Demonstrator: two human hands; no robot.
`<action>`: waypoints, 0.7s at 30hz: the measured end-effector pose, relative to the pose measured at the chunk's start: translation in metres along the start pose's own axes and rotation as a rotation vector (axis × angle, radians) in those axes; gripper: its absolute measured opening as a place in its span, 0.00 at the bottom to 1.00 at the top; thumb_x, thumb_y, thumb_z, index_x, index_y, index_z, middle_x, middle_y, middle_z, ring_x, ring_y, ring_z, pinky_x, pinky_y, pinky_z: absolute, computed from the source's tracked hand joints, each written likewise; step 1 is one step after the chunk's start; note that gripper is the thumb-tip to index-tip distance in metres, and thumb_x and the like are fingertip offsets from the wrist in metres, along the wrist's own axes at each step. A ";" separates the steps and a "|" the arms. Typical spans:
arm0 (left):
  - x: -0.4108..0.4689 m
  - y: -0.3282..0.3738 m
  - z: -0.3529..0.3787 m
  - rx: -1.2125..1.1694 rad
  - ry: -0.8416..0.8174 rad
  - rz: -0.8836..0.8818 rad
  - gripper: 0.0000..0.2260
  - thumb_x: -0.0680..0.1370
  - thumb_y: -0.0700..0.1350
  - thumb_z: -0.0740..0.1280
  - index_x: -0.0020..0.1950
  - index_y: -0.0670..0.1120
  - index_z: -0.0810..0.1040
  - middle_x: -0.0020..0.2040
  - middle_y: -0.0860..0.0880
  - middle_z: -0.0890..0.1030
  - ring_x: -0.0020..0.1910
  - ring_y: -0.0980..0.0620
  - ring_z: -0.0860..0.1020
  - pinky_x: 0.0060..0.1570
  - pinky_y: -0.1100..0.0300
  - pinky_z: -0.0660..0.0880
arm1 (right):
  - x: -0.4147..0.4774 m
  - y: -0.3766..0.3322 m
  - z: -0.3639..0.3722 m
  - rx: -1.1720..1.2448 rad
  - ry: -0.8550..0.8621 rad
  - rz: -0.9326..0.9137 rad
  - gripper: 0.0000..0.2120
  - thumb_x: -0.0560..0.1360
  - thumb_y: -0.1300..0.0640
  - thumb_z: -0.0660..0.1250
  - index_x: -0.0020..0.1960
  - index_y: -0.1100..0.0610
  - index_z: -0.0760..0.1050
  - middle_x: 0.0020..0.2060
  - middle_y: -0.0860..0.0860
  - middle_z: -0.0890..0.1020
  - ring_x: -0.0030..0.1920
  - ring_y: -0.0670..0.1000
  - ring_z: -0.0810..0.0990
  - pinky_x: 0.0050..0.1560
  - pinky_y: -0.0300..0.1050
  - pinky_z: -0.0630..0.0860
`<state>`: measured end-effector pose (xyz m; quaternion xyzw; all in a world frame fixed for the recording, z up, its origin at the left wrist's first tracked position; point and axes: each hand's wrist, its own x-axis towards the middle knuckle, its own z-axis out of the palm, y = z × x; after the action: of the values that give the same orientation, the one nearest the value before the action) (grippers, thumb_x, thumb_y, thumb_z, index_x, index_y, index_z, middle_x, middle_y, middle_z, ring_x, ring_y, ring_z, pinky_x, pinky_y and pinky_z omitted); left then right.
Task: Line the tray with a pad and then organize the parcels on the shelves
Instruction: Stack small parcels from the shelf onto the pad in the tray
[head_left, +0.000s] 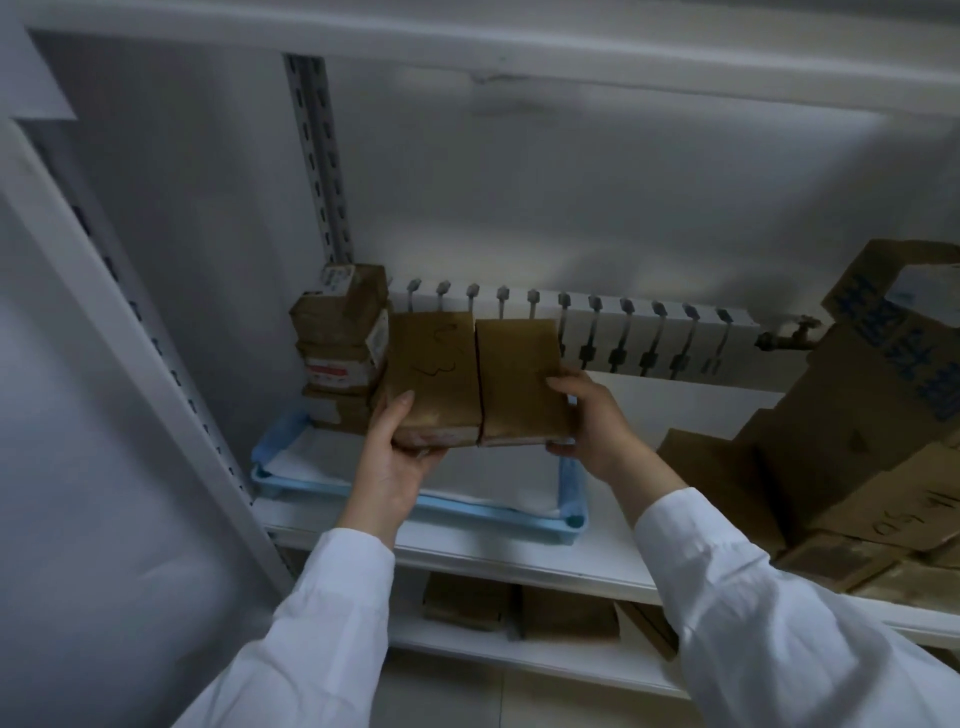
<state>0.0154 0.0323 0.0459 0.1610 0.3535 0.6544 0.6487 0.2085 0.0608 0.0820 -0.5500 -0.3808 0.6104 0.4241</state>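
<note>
A light blue tray (452, 512) lined with a white pad (498, 480) sits on the white shelf (597, 566). At the tray's back left corner stands a stack of several brown parcels (340, 353). I hold two flat brown parcels side by side above the tray. My left hand (400, 457) grips the left parcel (434, 376), which has pen marks on top. My right hand (592, 421) grips the right parcel (519, 379). Both parcels touch along their inner edges and tilt up toward the back.
Large cardboard boxes (857, 431) are piled on the shelf at the right. A white radiator (649, 332) runs along the wall behind. More brown parcels (519, 608) lie on the lower shelf. A slotted upright post (322, 156) and the shelf frame stand at the left.
</note>
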 end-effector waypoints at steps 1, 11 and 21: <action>-0.001 0.004 -0.002 -0.001 -0.001 -0.004 0.13 0.77 0.43 0.63 0.61 0.49 0.74 0.58 0.44 0.78 0.61 0.42 0.74 0.64 0.42 0.69 | 0.001 0.001 0.003 0.015 0.007 0.012 0.15 0.76 0.53 0.62 0.62 0.46 0.67 0.54 0.52 0.74 0.55 0.57 0.73 0.57 0.54 0.69; 0.020 0.030 0.003 0.059 0.071 -0.138 0.04 0.76 0.41 0.66 0.51 0.46 0.76 0.54 0.42 0.79 0.56 0.42 0.76 0.64 0.41 0.69 | 0.015 -0.005 0.031 0.308 0.144 0.090 0.05 0.76 0.49 0.63 0.46 0.50 0.71 0.43 0.53 0.76 0.43 0.51 0.75 0.42 0.42 0.71; 0.050 0.028 0.010 0.075 0.201 -0.104 0.26 0.73 0.46 0.70 0.70 0.47 0.69 0.64 0.44 0.76 0.57 0.44 0.73 0.65 0.44 0.68 | 0.027 -0.025 0.037 0.437 0.149 0.000 0.14 0.76 0.47 0.63 0.57 0.53 0.69 0.44 0.53 0.76 0.45 0.51 0.75 0.43 0.43 0.71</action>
<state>-0.0041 0.0850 0.0591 0.1003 0.4488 0.6190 0.6367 0.1735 0.0944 0.0997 -0.4886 -0.2072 0.6362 0.5600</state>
